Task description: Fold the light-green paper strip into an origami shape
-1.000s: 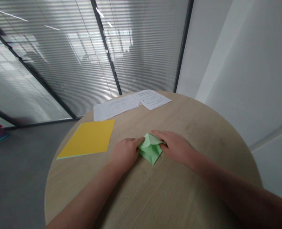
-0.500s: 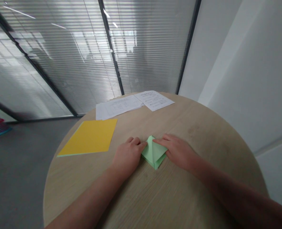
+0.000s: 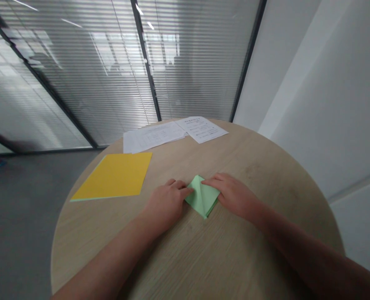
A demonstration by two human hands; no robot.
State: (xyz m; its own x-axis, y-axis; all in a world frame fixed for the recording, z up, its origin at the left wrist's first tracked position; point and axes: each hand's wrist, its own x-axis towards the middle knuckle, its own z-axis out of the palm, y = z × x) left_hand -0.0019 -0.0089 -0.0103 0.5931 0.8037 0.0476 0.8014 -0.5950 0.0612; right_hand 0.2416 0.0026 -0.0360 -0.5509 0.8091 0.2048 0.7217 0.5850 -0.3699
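Observation:
A light green sheet of paper [image 3: 202, 202], folded into a small diamond with a crease down its middle, lies on the table before me. My left hand [image 3: 167, 200] is at its left corner, thumb and curled fingers gripping the edge. From the other side, my right hand [image 3: 235, 196] pinches the right corner, its index finger lying over the upper part of the paper and its thumb at the edge. Layers show along the lower right side of the diamond. My fingers hide both side corners.
A yellow sheet [image 3: 112, 175] lies to the left, with a pale green edge under it. Printed white papers [image 3: 155, 136] lie at the far side of the round wooden table [image 3: 285, 200]. Behind stand glass panels with blinds [image 3: 200, 62]; a white wall [image 3: 335, 83] rises at right.
The green paper's upper flap now lies closer over the layer below, narrowing the gap at the lower right. Both hands stay at its sides. The view has shifted slightly.

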